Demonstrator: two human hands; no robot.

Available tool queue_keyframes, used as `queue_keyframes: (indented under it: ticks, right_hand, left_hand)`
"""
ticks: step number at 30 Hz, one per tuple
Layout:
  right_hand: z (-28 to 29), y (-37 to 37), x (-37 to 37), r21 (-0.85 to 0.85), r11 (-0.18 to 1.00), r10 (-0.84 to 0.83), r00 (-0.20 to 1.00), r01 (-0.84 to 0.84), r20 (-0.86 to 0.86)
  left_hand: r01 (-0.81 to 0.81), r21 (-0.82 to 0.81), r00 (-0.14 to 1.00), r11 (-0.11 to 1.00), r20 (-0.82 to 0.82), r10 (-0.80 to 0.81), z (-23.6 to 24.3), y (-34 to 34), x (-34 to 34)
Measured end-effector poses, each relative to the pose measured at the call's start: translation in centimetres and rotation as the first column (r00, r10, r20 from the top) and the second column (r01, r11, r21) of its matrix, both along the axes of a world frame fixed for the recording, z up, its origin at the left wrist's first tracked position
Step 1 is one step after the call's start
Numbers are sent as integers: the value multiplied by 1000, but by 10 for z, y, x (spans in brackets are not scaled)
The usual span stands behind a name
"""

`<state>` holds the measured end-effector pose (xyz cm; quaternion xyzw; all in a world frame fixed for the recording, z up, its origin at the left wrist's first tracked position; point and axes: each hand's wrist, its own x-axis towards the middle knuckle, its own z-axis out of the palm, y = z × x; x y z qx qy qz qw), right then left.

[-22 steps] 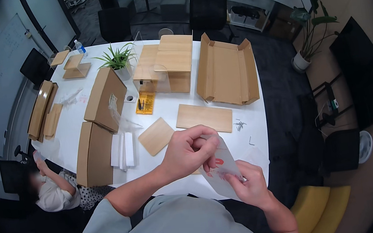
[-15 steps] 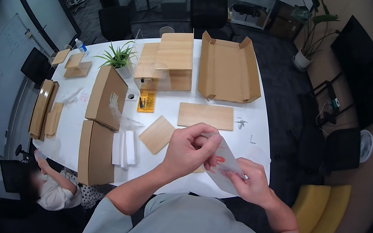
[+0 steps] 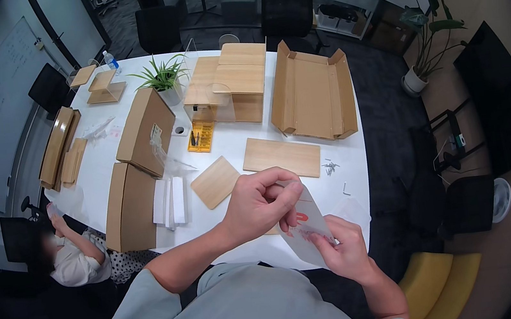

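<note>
A flat, whitish sheet with red print (image 3: 308,243) is held up in front of me, above the table's near edge; whether it is paper or a flat packet I cannot tell. My left hand (image 3: 264,202) closes its fingers at the sheet's upper end. Lower down, my right hand (image 3: 344,248) pinches its right edge, thumb on top. Beyond the hands lie two wooden boards: a squarish one (image 3: 215,183) and a longer one (image 3: 282,157). Several small screws (image 3: 331,167) and an L-shaped hex key (image 3: 345,189) lie to the right.
On the white table (image 3: 227,144) stand an open cardboard box (image 3: 314,90), upright cardboard pieces (image 3: 129,205), a wooden shelf unit (image 3: 245,77) and a potted plant (image 3: 171,96). A yellow tool set (image 3: 201,136) lies before the unit. Another person (image 3: 79,263) sits at the left.
</note>
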<state>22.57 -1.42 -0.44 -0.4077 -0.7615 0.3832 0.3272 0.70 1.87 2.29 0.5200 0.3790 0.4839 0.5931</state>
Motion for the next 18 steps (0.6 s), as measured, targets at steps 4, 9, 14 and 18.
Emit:
queue_keyframes:
  ticks: [4, 9, 14, 18]
  right_hand:
    - [0, 0, 0, -13, 1000, 4, 1000, -4, 4]
    - [0, 0, 0, 1, 1000, 5, 1000, -5, 8]
    - [0, 0, 0, 7, 1000, 4, 1000, -4, 7]
    - [2, 1, 0, 9, 1000, 2, 1000, -2, 14]
  left_hand:
    - [9, 20, 1000, 1000, -8, -9, -1, 1, -1]
    - [8, 31, 1000, 999, -10, -7, -2, 1, -1]
    - [2, 37, 1000, 999, 4, -3, -3, 1, -1]
    - [3, 21, 1000, 1000, 8, -3, -3, 1, 0]
